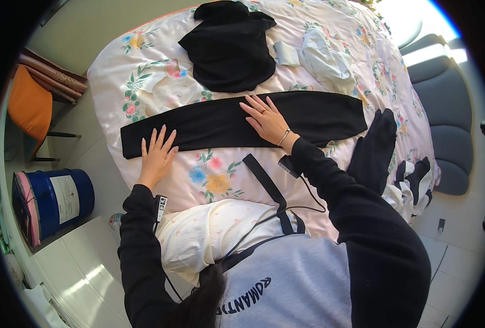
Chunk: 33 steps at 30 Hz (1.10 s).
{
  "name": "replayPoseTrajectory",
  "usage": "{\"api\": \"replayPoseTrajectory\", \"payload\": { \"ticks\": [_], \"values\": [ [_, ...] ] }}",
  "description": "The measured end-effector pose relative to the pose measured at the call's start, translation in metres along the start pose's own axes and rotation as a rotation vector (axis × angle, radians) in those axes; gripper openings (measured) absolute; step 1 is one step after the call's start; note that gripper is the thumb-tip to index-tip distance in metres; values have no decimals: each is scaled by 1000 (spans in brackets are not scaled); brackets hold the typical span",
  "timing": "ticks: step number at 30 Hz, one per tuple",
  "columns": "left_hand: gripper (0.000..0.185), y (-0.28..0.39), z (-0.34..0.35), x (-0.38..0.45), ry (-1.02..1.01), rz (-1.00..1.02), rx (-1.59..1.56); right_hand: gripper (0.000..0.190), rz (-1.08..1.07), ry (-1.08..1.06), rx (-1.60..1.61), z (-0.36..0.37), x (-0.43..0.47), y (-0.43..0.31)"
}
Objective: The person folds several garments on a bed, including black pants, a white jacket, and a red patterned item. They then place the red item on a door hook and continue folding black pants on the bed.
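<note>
A pair of black trousers, by its shape, folded lengthwise [213, 123], lies flat across a floral bedspread [222, 172]. My left hand [157, 153] rests palm down on its left end, fingers spread. Farther right, my right hand [267, 119] presses flat near the middle of the cloth, fingers apart; it wears a ring and a bracelet. Beyond the folded garment lies another black garment [232, 49], spread loosely. Neither hand grips anything.
A small folded white cloth [287, 53] and a crumpled white garment [324, 57] lie at the back. Black clothing [373, 151] and a pile of socks [419, 176] are at right. A grey cushioned seat [443, 110], orange chair [30, 102] and blue drum [66, 203] flank the bed.
</note>
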<state>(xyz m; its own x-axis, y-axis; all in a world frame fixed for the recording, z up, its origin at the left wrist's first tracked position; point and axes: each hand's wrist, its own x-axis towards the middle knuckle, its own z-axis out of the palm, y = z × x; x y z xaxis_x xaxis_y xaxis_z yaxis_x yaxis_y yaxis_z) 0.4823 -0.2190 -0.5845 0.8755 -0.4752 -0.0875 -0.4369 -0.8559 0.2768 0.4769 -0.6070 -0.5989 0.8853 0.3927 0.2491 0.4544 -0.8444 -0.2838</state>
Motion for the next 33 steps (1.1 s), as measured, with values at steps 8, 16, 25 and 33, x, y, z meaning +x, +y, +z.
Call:
{"api": "replayPoseTrajectory", "payload": {
  "ticks": [8, 16, 25, 33],
  "values": [
    [62, -52, -8, -3, 126, -410, 27, 53, 631, 189, -431, -37, -29, 80],
    [45, -68, -16, -10, 447, -472, -213, 33, -186, 75, 144, 8, 15, -78],
    [55, -74, -7, -9, 373, -805, -138, 50, -368, -186, 177, 42, 46, -137],
    [54, -100, 12, -3, 424, -827, -426, 46, -220, -17, 96, 55, 72, -135]
  ]
}}
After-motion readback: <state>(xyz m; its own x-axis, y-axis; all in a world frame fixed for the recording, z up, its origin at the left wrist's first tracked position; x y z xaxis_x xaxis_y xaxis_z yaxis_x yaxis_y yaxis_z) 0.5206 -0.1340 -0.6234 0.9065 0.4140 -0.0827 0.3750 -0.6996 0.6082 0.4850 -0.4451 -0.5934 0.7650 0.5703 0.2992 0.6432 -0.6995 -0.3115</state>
